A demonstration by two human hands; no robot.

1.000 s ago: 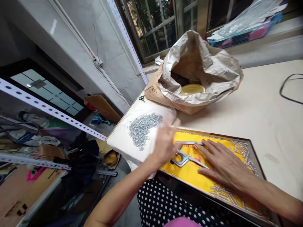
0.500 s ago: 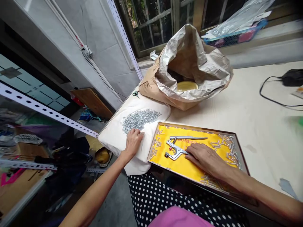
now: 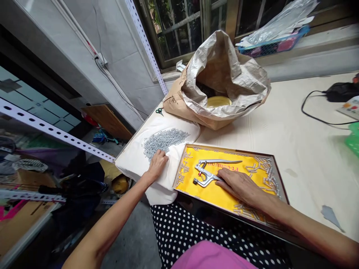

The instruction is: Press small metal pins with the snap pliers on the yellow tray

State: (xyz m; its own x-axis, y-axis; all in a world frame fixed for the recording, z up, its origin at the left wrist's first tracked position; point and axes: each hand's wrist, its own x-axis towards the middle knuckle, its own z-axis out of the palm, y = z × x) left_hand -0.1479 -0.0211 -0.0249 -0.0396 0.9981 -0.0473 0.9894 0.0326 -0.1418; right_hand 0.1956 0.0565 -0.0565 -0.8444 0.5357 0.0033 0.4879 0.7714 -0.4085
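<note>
My left hand (image 3: 158, 164) rests at the near edge of a pile of small silvery metal pieces (image 3: 165, 141) on a white cloth (image 3: 131, 158). Its fingers are curled down and together, and their tips are hidden, so what they pinch cannot be made out. My right hand (image 3: 237, 184) is closed round the lower handle of silver hand-press pliers (image 3: 205, 176). The pliers lie over a shallow box (image 3: 281, 175) lined with yellow, their jaws pointing left and their upper handle standing apart from my hand. Small metal pins (image 3: 269, 175) are scattered along the box's sides.
Behind the pile stands a large open paper sack (image 3: 193, 108) with a yellow round thing (image 3: 219, 101) inside. Small green-handled scissors (image 3: 159, 111) lie beside it. A black cable (image 3: 314, 117) and a green plastic item (image 3: 353, 140) are at the right. A perforated metal rail (image 3: 64, 133) runs along the left.
The view has shifted slightly, so the box and sack appear a little further left. My left hand stays at the pile's edge and my right hand stays on the pliers.
</note>
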